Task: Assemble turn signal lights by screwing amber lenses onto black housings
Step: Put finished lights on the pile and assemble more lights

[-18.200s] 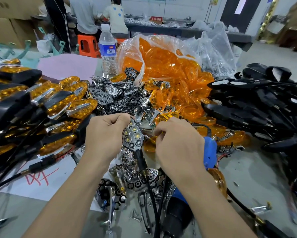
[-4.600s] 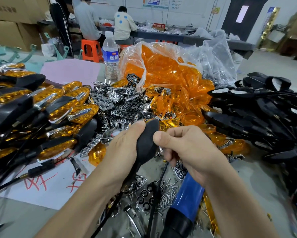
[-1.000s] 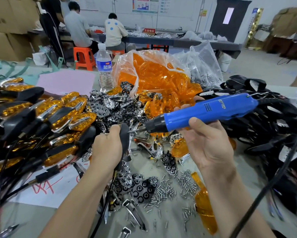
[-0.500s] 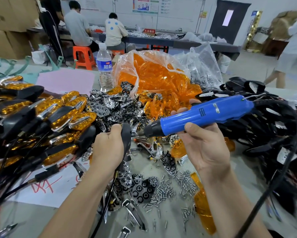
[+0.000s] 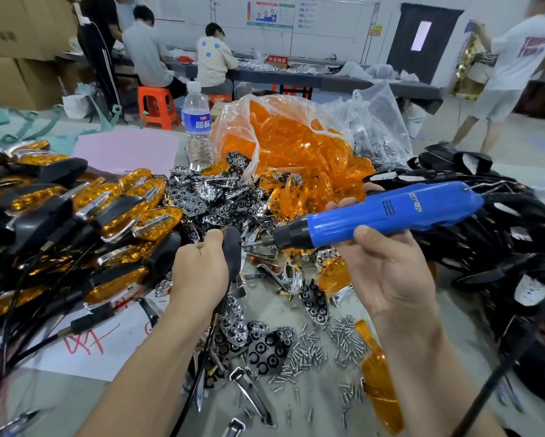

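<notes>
My left hand (image 5: 198, 272) grips a black turn signal housing (image 5: 233, 257) upright, its back facing me and its wire trailing down past my wrist. My right hand (image 5: 387, 263) holds a blue electric screwdriver (image 5: 387, 212) almost level, bit pointing left and touching the housing's right edge. Whether a lens sits in the housing is hidden. Loose amber lenses spill from a clear bag (image 5: 290, 143) at the back. A heap of small screws (image 5: 321, 348) lies on the table below my hands.
Finished amber-and-black lights (image 5: 85, 222) are piled at left. Black housings with wires (image 5: 498, 247) are piled at right. Chrome reflector plates (image 5: 220, 197) cover the middle. A water bottle (image 5: 197, 124) stands behind. A loose amber lens (image 5: 381, 386) lies at front right. People work at a far table.
The screwdriver has moved left and down over the last second until its bit meets the housing. My left hand has kept the housing in place.
</notes>
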A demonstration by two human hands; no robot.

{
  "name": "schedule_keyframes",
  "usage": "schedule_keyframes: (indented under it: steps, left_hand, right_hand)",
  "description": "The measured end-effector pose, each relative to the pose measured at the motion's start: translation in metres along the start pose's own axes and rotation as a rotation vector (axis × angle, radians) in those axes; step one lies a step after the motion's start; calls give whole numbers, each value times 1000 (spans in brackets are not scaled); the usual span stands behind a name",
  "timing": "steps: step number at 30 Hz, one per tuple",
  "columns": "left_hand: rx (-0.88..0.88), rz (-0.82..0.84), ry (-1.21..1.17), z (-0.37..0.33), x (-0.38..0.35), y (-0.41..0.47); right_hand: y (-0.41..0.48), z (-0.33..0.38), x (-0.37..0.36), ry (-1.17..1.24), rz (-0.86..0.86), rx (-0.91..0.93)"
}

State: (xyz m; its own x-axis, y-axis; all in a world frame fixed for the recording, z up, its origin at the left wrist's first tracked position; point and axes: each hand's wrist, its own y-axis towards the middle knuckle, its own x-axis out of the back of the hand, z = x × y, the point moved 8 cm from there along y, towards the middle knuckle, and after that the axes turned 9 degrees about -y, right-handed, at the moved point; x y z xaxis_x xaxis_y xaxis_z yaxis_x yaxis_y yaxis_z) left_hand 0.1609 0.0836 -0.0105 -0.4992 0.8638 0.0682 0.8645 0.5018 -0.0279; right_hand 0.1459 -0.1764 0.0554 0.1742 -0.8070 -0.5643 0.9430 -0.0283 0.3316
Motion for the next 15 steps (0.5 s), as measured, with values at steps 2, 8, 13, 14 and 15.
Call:
schedule_keyframes:
  steps: [2, 8, 13, 14, 15]
  left_hand:
    - [11, -7, 3, 0, 0, -1]
    - [-7, 12, 35, -1, -2, -3]
    - [-39, 13, 43, -1, -2, -3]
    - [-39, 12, 43, 0, -1, -2]
    - [-38, 10, 43, 0, 0, -1]
  right_hand:
    - [0, 1, 0, 6, 9, 6]
    - [1, 2, -2, 8, 15, 7]
    - [-2, -4, -11, -27, 93, 19]
    - [-2, -3, -16, -60, 139, 33]
    - [-2, -2, -21, -100, 186, 51]
